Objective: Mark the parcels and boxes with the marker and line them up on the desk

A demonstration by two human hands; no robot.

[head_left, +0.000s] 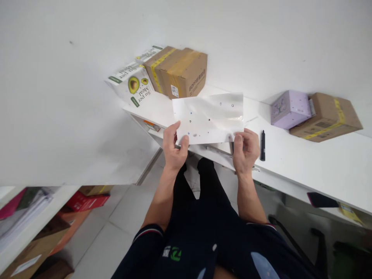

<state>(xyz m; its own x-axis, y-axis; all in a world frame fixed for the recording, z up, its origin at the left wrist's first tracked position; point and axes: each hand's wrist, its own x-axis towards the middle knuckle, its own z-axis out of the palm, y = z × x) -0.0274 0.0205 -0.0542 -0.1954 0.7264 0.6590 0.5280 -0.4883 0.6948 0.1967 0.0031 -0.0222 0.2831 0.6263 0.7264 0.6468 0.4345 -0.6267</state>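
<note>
Between my two hands is a white sheet point(207, 120), glossy in places and scattered with small dark and blue marks. My left hand point(175, 149) pinches its near left corner between thumb and fingers. At the near right corner, my right hand point(245, 149) grips it the same way. The sheet is held up above the near edge of a white desk point(290, 159) and hides part of the desktop. Just right of my right hand, a black marker point(263, 145) lies on the desk.
Cardboard boxes point(178, 71) and white cartons with avocado pictures point(135, 85) stand at the back left. At the right are a lilac box point(290, 109) and another cardboard box point(328, 118). A dark phone point(322, 200) lies at the desk's front edge. Shelves point(31, 221) stand lower left.
</note>
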